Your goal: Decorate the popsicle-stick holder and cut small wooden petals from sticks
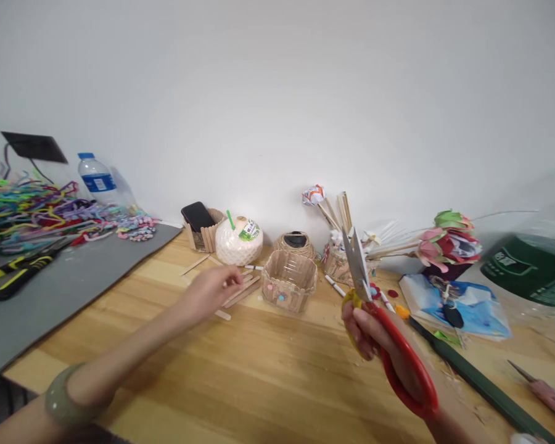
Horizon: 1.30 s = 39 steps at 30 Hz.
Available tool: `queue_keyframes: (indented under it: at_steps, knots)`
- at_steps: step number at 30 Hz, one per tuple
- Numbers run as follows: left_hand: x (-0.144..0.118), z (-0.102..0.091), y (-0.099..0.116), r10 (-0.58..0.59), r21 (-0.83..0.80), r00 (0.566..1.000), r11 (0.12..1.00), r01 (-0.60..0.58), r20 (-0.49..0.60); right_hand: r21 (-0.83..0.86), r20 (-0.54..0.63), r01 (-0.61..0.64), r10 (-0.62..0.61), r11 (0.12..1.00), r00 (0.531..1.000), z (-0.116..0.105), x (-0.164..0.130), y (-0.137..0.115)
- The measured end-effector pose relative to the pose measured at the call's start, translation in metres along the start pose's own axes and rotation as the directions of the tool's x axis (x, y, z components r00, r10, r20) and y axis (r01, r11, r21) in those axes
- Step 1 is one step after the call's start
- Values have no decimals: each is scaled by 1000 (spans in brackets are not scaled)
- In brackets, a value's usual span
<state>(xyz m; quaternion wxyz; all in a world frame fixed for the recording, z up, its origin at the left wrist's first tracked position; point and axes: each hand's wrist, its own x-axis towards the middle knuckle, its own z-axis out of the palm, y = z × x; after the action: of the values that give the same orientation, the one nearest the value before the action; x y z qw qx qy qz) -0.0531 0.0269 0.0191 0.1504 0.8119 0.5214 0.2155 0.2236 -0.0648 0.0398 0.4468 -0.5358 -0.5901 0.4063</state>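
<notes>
My right hand (367, 330) is closed around the red and yellow handles of a pair of scissors (358, 265), its blades parted and pointing up. My left hand (213, 288) has curled fingers, bunched near the thumb; anything between the fingertips is too hidden to name. Below and beside those fingers lie several flat wooden craft sticks (243, 293). To the right of the sticks stands a small clear plastic box (289, 280) with craft sticks around its sides and small coloured decorations on the front.
Behind stand a stick-covered holder with a phone (198, 217), a wrapped coconut (239, 240) and a twine roll (296, 243). Paper flowers (448, 240) and a green glue gun-like stick (476, 376) are right. Pipe cleaners (32, 209) and pliers (28, 271) lie on a grey mat (87, 290).
</notes>
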Motion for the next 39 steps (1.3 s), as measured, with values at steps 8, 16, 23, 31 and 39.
queue_keyframes:
  at_steps: [8,16,23,31,39]
  knots:
    - [-10,44,76,713,-33,660,673,-739,-234,177,181,-181,149,967,972,17,-1,6]
    - [-10,51,72,848,249,310,441,-862,-430,63,189,-173,159,983,969,16,-1,5]
    - [-5,55,73,838,328,153,364,-872,-523,56,189,-139,126,989,974,21,-3,12]
    - [-17,54,80,289,-582,921,714,-389,-261,-27,77,-173,175,985,982,27,-2,0]
    - [-16,51,91,25,-833,939,470,293,344,-59,73,-166,170,984,983,29,-3,1]
